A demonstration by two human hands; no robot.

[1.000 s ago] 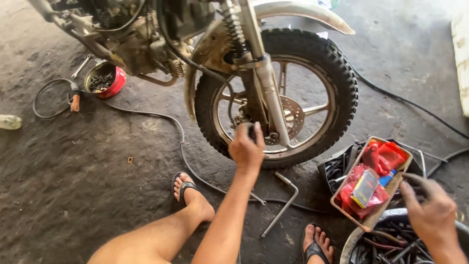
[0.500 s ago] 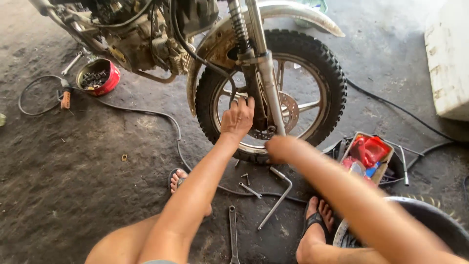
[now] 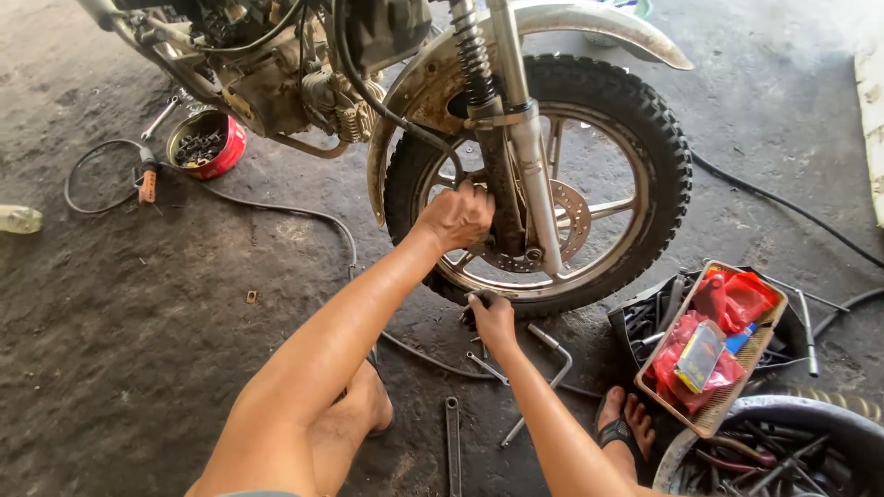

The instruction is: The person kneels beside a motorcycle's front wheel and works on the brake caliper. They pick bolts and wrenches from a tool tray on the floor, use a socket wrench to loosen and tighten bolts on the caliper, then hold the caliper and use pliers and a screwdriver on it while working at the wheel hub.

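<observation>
my left hand (image 3: 458, 216) is up at the hub of the motorcycle's front wheel (image 3: 552, 184), fingers curled shut and pressed against the spokes just left of the fork leg (image 3: 529, 156); whatever it grips is hidden behind the knuckles, so i cannot tell what it clamps. my right hand (image 3: 493, 317) sits lower, at the bottom of the tyre where it meets the concrete floor (image 3: 138, 350), fingers closed on a small dark part (image 3: 474, 299) that i can't make out clearly. the brake disc (image 3: 571, 216) shows just right of the fork leg, behind the spokes.

on the floor just beside my right hand lie a bent l-shaped wrench (image 3: 543, 377) and a short spanner (image 3: 485, 368); a longer flat spanner (image 3: 452, 446) lies nearer me, between my legs. to my right a shallow basket (image 3: 760, 354) holds red packets and a small blue-capped tube, resting on a dark tool bag. below it an old tyre (image 3: 829, 414) is filled with loose tools. well away on the left a red tin (image 3: 207, 143) of bolts stands under the engine, near a looped black cable (image 3: 92, 179).
</observation>
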